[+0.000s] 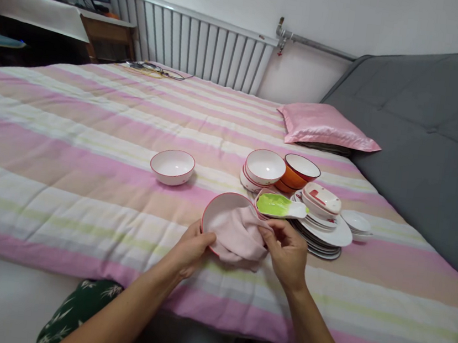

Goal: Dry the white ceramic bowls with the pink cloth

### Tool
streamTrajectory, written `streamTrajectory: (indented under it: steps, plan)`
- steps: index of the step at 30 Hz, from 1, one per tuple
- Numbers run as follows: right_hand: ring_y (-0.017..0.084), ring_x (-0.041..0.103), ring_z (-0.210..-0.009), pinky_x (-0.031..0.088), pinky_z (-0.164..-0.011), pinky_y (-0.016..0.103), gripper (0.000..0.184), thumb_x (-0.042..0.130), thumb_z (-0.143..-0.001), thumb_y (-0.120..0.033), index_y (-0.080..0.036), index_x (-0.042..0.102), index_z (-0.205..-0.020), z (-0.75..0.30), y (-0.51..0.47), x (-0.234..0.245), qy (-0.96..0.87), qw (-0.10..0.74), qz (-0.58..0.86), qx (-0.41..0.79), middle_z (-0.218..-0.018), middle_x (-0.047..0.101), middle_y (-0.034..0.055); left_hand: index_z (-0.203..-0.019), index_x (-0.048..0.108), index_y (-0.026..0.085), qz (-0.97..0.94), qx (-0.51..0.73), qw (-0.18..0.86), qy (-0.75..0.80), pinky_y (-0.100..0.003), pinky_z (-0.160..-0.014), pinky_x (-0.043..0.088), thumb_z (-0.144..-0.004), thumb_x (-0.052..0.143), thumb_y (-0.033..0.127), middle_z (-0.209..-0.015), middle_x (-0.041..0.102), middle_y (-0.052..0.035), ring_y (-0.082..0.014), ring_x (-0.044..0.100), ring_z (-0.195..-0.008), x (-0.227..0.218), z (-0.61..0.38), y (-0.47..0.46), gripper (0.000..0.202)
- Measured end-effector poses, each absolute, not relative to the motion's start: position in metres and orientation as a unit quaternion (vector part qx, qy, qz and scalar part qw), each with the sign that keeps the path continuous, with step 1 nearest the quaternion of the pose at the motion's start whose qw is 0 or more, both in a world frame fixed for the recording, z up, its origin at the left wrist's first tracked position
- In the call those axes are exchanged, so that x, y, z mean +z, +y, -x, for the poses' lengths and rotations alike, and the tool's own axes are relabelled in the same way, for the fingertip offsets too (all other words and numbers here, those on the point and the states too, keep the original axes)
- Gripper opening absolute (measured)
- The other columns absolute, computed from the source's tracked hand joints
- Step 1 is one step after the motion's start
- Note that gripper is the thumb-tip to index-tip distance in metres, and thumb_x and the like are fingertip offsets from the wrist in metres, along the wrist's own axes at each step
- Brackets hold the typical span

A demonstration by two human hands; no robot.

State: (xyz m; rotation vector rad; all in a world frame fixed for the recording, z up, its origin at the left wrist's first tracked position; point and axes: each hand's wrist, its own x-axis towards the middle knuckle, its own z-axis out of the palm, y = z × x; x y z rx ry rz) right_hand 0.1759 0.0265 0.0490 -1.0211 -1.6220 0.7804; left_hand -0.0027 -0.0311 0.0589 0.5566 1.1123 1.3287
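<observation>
My left hand (195, 246) grips the left rim of a white bowl (219, 212) with a red edge, thumb on the inside. A pale pink cloth (241, 237) lies bunched in that bowl and hangs over its near side. The cloth's right part is pinched in my right hand (287, 252). Just beyond the bowl, a green and white spoon (277, 205) rests on another bowl that is partly hidden. A single white bowl (172, 169) with a red rim stands upright on the bed to the left.
Behind are stacked white bowls (265, 167) and orange bowls (300, 172). To the right stand a plate stack (340, 236) topped by small dishes (321, 198), and small white bowls (356, 223). The striped bed (86, 176) holds a pink pillow (328, 126) and cables (158, 70) farther back.
</observation>
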Motion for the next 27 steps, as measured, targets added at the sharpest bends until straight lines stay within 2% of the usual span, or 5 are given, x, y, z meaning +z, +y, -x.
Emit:
streamTrajectory:
  steps: [5,15,21,24,27]
  plan:
    - [0.01,0.048,-0.05,0.041,-0.048,0.022,0.02,0.067,-0.076,-0.037,-0.018,0.063,-0.082,-0.177,0.041,0.06,-0.632,0.544,0.425,0.351,-0.063,0.058,-0.0025,-0.087,0.066,0.013,-0.23,0.569,0.592,0.522,-0.025,-0.064,0.048,-0.048,0.053,0.008,-0.074,0.07,-0.0035,-0.0195,0.063,-0.072,0.054,0.004,-0.031,0.042]
    - [0.007,0.047,-0.044,0.039,-0.04,0.019,0.039,0.067,-0.072,-0.047,-0.014,0.061,-0.091,-0.189,0.076,0.055,-0.556,0.53,0.505,0.395,-0.068,0.06,0.0008,-0.085,0.065,0.015,-0.226,0.556,0.604,0.524,-0.028,-0.061,0.05,-0.047,0.05,0.008,-0.064,0.067,-0.0038,-0.0221,0.063,-0.067,0.059,0.005,-0.03,0.042]
    - [0.022,0.063,-0.087,0.053,-0.075,0.038,0.028,0.055,-0.08,-0.027,-0.018,0.058,-0.106,-0.187,0.046,0.069,-0.724,0.513,0.438,0.145,-0.099,0.065,0.01,-0.077,0.063,0.011,-0.155,0.568,0.612,0.528,-0.023,-0.054,0.047,-0.045,0.047,0.009,-0.062,0.063,-0.0031,-0.0155,0.056,-0.06,0.058,0.006,-0.028,0.036]
    - [0.03,0.045,-0.124,0.033,-0.104,0.054,0.05,0.052,-0.072,-0.015,-0.019,0.055,-0.121,-0.182,0.024,0.072,-0.898,0.348,0.267,0.038,-0.122,0.06,0.0102,-0.074,0.061,0.012,-0.156,0.573,0.619,0.513,-0.026,-0.055,0.048,-0.047,0.048,0.011,-0.063,0.06,-0.0022,-0.0152,0.054,-0.059,0.057,0.006,-0.028,0.03]
    - [0.032,0.034,-0.133,0.024,-0.108,0.057,0.053,0.05,-0.068,-0.009,-0.016,0.057,-0.12,-0.174,0.013,0.061,-0.934,0.259,0.246,0.0,-0.133,0.053,0.0104,-0.072,0.059,0.013,-0.182,0.585,0.598,0.516,-0.025,-0.054,0.044,-0.051,0.051,0.014,-0.059,0.056,0.0005,-0.0143,0.052,-0.057,0.055,0.007,-0.029,0.023]
